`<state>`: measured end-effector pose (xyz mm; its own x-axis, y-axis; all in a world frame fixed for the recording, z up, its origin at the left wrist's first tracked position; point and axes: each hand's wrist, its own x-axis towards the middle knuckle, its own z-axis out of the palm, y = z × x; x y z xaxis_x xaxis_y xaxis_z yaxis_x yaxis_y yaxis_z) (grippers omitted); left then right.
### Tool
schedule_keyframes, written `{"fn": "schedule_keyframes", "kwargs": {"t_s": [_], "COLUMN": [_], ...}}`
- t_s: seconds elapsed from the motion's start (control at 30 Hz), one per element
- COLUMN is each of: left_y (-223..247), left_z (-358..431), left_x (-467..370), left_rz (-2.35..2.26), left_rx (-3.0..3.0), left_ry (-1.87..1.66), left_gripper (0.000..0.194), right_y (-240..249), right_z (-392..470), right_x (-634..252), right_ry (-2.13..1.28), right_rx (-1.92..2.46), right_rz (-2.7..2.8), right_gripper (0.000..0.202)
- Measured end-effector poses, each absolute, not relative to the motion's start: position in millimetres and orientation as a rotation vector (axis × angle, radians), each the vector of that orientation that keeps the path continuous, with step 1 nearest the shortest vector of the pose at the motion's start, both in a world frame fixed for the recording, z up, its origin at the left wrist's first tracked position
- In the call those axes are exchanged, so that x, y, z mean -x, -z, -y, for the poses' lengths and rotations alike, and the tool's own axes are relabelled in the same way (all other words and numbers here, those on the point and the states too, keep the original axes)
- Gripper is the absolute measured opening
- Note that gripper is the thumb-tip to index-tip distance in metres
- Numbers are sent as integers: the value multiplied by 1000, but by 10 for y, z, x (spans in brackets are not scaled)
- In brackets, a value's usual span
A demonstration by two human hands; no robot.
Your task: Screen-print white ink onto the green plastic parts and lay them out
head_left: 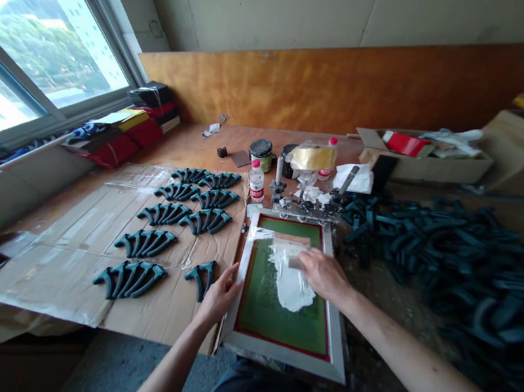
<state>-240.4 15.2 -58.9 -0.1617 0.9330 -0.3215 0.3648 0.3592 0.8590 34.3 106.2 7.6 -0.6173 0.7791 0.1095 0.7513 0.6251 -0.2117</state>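
Note:
A screen printing frame (286, 355) with a pale metal border and a green mesh lies in front of me. White ink (294, 292) is spread over the middle of its mesh. My right hand (322, 273) is closed on a small squeegee (296, 263), its edge in the ink. At the frame's left side is my left hand (221, 292), thumb and fingers curled at the border; part of the grip is hidden. Just left of that hand, a few dark green curved parts (202, 278) lie on a cardboard sheet (148, 317).
Rows of similar curved parts (132, 278) cover the cardboard. A large heap of dark parts (468, 275) lies at right. Behind the frame stand a metal clamp fixture (306, 215), a bottle (257, 182) and an ink can (262, 151). An open carton (438, 167) is farther back.

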Motion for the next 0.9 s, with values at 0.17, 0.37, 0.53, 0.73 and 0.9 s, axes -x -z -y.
{"fn": "schedule_keyframes", "kwargs": {"t_s": [0.17,0.37,0.53,0.73,0.9], "left_y": [583,583,617,268,-493], "left_z": [-135,-134,-134,-149,-289], "left_x": [2420,2408,2409,2429,2389], "left_rz": [-1709,-1672,-1614,-1500,-1504], "left_rx": [-1207,-1164,-1084,-1026,-957], "left_ry": [-793,-833,-883,-899,-1031], "left_gripper": [58,63,68,81,65], "right_y": [-18,22,98,-375,-690], "right_z": [-720,-717,-545,-1167,-1674], "right_x": [-633,-606,-647,-462,-768], "right_ry": [-327,-214,-213,-196,-92], "right_rx": [733,868,726,1090,1355], "right_rz": [2795,2614,2591,2513,2188], "right_gripper": [26,24,22,53,50]}}
